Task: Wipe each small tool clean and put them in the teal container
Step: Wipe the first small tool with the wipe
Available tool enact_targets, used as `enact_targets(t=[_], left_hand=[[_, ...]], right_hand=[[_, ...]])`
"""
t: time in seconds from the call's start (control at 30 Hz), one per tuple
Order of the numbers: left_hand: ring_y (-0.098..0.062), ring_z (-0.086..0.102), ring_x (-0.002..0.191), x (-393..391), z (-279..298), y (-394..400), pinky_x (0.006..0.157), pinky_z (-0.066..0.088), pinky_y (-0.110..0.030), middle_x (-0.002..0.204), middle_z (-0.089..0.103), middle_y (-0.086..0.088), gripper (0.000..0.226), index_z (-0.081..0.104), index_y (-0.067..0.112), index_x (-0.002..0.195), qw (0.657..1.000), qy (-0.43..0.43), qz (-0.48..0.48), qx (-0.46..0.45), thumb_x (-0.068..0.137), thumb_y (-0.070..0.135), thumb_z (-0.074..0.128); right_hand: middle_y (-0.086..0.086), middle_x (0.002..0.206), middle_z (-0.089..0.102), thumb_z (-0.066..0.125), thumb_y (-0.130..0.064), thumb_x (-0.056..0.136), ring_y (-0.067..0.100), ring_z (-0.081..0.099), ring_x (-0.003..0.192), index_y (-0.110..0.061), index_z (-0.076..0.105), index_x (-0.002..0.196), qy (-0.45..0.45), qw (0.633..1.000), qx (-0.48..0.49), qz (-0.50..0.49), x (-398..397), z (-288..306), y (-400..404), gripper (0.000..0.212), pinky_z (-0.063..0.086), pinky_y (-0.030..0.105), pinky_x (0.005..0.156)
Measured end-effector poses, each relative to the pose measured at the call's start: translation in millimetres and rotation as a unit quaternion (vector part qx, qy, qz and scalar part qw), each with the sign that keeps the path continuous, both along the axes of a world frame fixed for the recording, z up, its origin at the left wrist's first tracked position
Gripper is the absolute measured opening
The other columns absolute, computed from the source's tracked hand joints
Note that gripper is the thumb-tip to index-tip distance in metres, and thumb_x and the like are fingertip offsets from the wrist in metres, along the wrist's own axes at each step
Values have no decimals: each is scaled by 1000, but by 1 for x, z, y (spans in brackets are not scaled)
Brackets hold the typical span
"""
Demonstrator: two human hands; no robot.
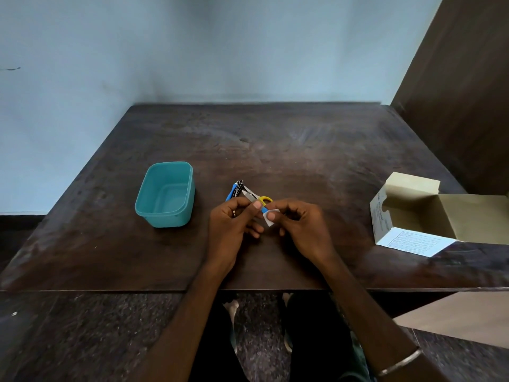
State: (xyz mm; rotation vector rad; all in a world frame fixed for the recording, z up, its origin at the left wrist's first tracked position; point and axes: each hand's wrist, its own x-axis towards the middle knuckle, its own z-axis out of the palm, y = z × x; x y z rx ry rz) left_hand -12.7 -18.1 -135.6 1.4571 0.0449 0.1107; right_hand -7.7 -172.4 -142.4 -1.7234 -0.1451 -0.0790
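So the setup is a dark brown wooden table (pixel 275 150), pretty scuffed and streaky on top, pushed into a corner against a pale blue wall (pixel 192 45). A brown wooden panel (pixel 462 92) runs along the right side. The floor under the table edge is dark and speckled, and you can see the person's legs and feet down there.

On the right side of the table sits an open cardboard box (pixel 429 216), flaps out, printed label facing the near edge. Over on the left is the teal container (pixel 165 194), open top, nothing visible inside it.

Both hands meet just right of the container, near the middle of the table. The left hand (pixel 234 227) is curled around something small, thumb pressed on top; there's a ring on one finger. The right hand (pixel 300 227) is pinching a small white wipe (pixel 268 216) between thumb and fingers, right up against the left thumb. A thin metal bangle (pixel 399 362) sits on the right forearm.

Just behind the fingers lie the small tools: little scissors with a yellow handle (pixel 260 198), blades pointing up-left, plus a blue-handled tool (pixel 230 194) and a dark metal piece (pixel 239 186) bunched beside it. Can't tell whether the scissors are resting on the table or held by the left fingers; they overlap.
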Motion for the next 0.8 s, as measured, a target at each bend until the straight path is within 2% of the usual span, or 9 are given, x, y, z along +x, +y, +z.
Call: enact_targets(t=[0.13, 0.27, 0.33, 0.43, 0.53, 0.67, 0.8], left_hand=[[-18, 64, 52, -1, 0, 0, 46, 52, -25, 77, 74, -15, 13, 71, -2, 94, 1000, 0, 11, -15, 91, 10, 67], [-20, 65, 52, 1, -2, 1, 45, 51, -26, 77, 73, -20, 18, 68, -5, 98, 999, 5, 28, -29, 89, 11, 70], [-22, 64, 53, 1, -4, 1, 45, 52, -27, 76, 72, -21, 20, 67, -6, 98, 999, 2, 33, -25, 89, 11, 70], [-24, 65, 55, 2, -5, 1, 47, 52, -27, 76, 71, -22, 17, 68, -2, 104, 999, -6, 32, -30, 90, 8, 68], [-25, 67, 59, 3, -4, 2, 50, 53, -26, 79, 71, -25, 24, 67, 5, 116, 999, -9, 15, -36, 92, 4, 63], [-23, 66, 59, 3, -3, 3, 52, 54, -26, 79, 72, -24, 14, 69, 1, 104, 999, -14, -2, -42, 91, 7, 66], [-21, 65, 58, 3, -5, 2, 54, 55, -26, 74, 72, -16, 5, 71, 5, 90, 998, -19, 4, -53, 89, 9, 68]], right_hand=[[3, 83, 74, 71, 0, 85, 9, 54, 51, -21, 78, 98, -1, 1000, -16, 17, -1, 1, -1, 25, 47, 22, 55], [3, 87, 76, 76, -2, 81, 15, 60, 59, -29, 78, 94, 5, 1000, -4, 22, 0, -1, 0, 31, 49, 25, 55], [0, 89, 75, 78, -5, 79, 15, 62, 64, -29, 78, 95, 5, 1000, -14, 20, 0, -2, 1, 28, 49, 25, 56], [-3, 87, 74, 80, -11, 80, 6, 61, 62, -23, 78, 99, 1, 999, -44, 0, 1, -5, 2, 23, 48, 23, 58], [-10, 87, 73, 79, -19, 83, 4, 61, 67, -26, 77, 101, -48, 991, -121, -21, -1, -6, 3, 20, 48, 20, 63], [-18, 89, 71, 74, -21, 88, 3, 63, 75, -25, 77, 104, -119, 973, -193, -35, -4, -3, 4, 17, 44, 13, 67], [-30, 70, 63, 71, -19, 91, -6, 60, 64, -20, 78, 99, -126, 976, -174, -23, -3, -2, 3, 11, 37, 8, 62]])
